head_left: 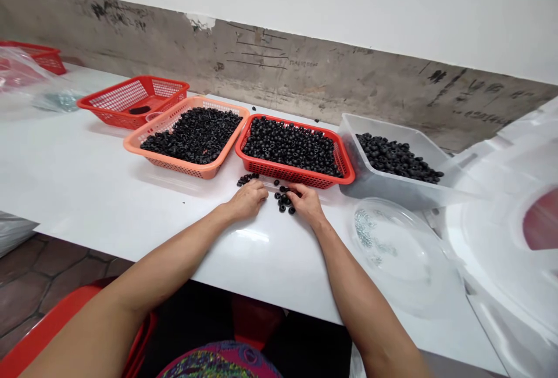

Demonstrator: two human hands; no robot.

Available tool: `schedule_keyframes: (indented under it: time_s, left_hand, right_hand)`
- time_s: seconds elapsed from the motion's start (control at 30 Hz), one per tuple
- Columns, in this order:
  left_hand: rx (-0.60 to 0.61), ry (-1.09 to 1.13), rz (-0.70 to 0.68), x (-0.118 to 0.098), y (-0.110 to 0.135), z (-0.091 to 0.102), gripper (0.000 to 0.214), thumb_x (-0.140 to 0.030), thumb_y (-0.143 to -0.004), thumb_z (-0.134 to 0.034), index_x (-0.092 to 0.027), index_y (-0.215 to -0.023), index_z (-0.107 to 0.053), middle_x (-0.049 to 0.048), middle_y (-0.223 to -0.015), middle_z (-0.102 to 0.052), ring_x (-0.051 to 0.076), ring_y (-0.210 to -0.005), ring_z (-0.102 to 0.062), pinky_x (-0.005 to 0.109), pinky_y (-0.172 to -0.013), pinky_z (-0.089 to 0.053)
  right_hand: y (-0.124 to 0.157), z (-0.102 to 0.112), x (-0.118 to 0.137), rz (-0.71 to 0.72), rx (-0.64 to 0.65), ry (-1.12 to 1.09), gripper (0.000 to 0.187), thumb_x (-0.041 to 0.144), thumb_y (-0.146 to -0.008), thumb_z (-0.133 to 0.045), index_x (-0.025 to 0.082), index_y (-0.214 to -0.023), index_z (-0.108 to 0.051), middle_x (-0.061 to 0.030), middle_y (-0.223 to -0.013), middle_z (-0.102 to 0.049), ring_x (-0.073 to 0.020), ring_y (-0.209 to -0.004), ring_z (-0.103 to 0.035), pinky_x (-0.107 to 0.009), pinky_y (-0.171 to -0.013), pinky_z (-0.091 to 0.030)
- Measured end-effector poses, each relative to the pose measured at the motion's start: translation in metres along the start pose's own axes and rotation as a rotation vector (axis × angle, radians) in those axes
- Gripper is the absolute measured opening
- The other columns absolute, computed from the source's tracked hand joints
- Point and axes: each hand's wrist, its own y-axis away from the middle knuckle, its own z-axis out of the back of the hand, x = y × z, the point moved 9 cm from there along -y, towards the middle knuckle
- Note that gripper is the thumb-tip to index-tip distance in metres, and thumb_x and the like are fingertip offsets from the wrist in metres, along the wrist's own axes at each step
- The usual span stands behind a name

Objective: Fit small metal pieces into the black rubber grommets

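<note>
White table (78,180) along a stained wall, containers in a row near its back edge. Clear plastic tub (370,183) at right, holding black rubber rings (394,157). Red mesh basket (296,179) and orange mesh basket (192,168) next to it, both heaped with the same rings. Smaller red basket (131,93) further left, only a little dark stuff inside. Clear round lid (405,261) near the right edge, small silvery bits on it. Loose rings (283,199) lie on the table just in front of the red mesh basket, between the hands. Left hand (247,200) and right hand (307,203) curled, fingertips down beside them; grip on any ring can't be told.
</note>
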Motion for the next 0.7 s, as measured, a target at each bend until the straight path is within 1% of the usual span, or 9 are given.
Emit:
schedule_keyframes:
  time_s: [0.07, 0.1, 0.23, 0.27, 0.3, 0.37, 0.43, 0.57, 0.7]
  left_hand:
    - [-0.075, 0.060, -0.011, 0.000, 0.001, 0.006, 0.014, -0.010, -0.079, -0.052, -0.014, -0.086, -0.063, 0.0080, -0.084, -0.059, 0.019, -0.084, -0.052, 0.036, -0.077, -0.046]
    - [-0.133, 0.095, -0.024, -0.001, 0.002, 0.012, 0.016, -0.010, -0.079, -0.053, -0.015, -0.091, -0.062, 0.0075, -0.085, -0.059, 0.019, -0.084, -0.052, 0.036, -0.077, -0.046]
    - [-0.451, 0.193, -0.051, -0.012, 0.011, 0.052, 0.023, -0.012, -0.082, -0.052, -0.016, -0.104, -0.057, 0.0075, -0.089, -0.061, 0.017, -0.084, -0.054, 0.034, -0.076, -0.048]
    - [-0.512, 0.198, -0.057, -0.016, 0.014, 0.060, 0.024, -0.013, -0.082, -0.052, -0.016, -0.106, -0.056, 0.0080, -0.091, -0.061, 0.018, -0.085, -0.055, 0.034, -0.076, -0.048]
    - [-0.545, 0.196, -0.068, -0.019, 0.016, 0.066, 0.026, -0.013, -0.082, -0.052, -0.017, -0.107, -0.055, 0.0083, -0.092, -0.062, 0.018, -0.086, -0.055, 0.034, -0.076, -0.048]
    - [-0.532, 0.182, -0.098, -0.026, 0.017, 0.068, 0.029, -0.013, -0.081, -0.054, -0.017, -0.109, -0.055, 0.0091, -0.095, -0.062, 0.019, -0.088, -0.055, 0.036, -0.078, -0.048]
    - [-0.465, 0.174, -0.114, -0.028, 0.015, 0.060, 0.031, -0.013, -0.078, -0.055, -0.016, -0.109, -0.056, 0.0100, -0.097, -0.062, 0.020, -0.091, -0.055, 0.039, -0.081, -0.048]
    - [-0.361, 0.191, -0.043, -0.014, 0.013, 0.040, 0.031, -0.011, -0.077, -0.053, -0.015, -0.107, -0.057, 0.0100, -0.098, -0.061, 0.021, -0.096, -0.054, 0.040, -0.085, -0.047]
    - [-0.271, 0.138, 0.021, 0.001, 0.010, 0.025, 0.030, -0.009, -0.078, -0.050, -0.015, -0.106, -0.060, 0.0095, -0.097, -0.059, 0.021, -0.096, -0.052, 0.040, -0.086, -0.046]
  right_hand:
    - [0.000, 0.000, 0.001, 0.004, -0.004, -0.005, 0.021, 0.023, -0.075, -0.056, 0.017, -0.092, -0.068, -0.0073, -0.086, -0.069, -0.0205, -0.078, -0.064, -0.037, -0.075, -0.052]
    - [0.000, 0.000, 0.003, 0.010, -0.005, -0.009, 0.021, 0.022, -0.074, -0.056, 0.017, -0.091, -0.068, -0.0073, -0.086, -0.069, -0.0204, -0.078, -0.064, -0.038, -0.076, -0.052]
    - [0.001, 0.002, 0.009, 0.044, -0.010, -0.015, 0.019, 0.020, -0.074, -0.057, 0.018, -0.090, -0.068, -0.0066, -0.086, -0.069, -0.0195, -0.079, -0.064, -0.037, -0.078, -0.052]
    - [0.001, 0.002, 0.010, 0.045, -0.010, -0.012, 0.019, 0.020, -0.074, -0.057, 0.018, -0.090, -0.068, -0.0066, -0.086, -0.069, -0.0192, -0.079, -0.064, -0.037, -0.078, -0.052]
    - [0.001, 0.003, 0.010, 0.044, -0.009, -0.009, 0.019, 0.020, -0.074, -0.057, 0.018, -0.090, -0.068, -0.0065, -0.086, -0.069, -0.0191, -0.079, -0.064, -0.037, -0.078, -0.052]
    - [0.001, 0.002, 0.009, 0.037, -0.002, -0.004, 0.019, 0.020, -0.074, -0.057, 0.018, -0.090, -0.068, -0.0066, -0.087, -0.069, -0.0194, -0.080, -0.064, -0.037, -0.078, -0.052]
    - [0.001, 0.001, 0.007, 0.028, 0.008, -0.008, 0.020, 0.021, -0.075, -0.057, 0.018, -0.091, -0.067, -0.0067, -0.088, -0.070, -0.0198, -0.081, -0.064, -0.038, -0.079, -0.052]
    - [0.001, 0.000, 0.001, -0.004, 0.017, -0.019, 0.022, 0.023, -0.076, -0.056, 0.018, -0.094, -0.067, -0.0065, -0.086, -0.070, -0.0198, -0.078, -0.065, -0.037, -0.076, -0.053]
    - [0.001, 0.000, 0.004, 0.020, 0.020, 0.023, 0.021, 0.023, -0.076, -0.056, 0.019, -0.092, -0.067, -0.0062, -0.089, -0.070, -0.0203, -0.084, -0.064, -0.038, -0.083, -0.051]
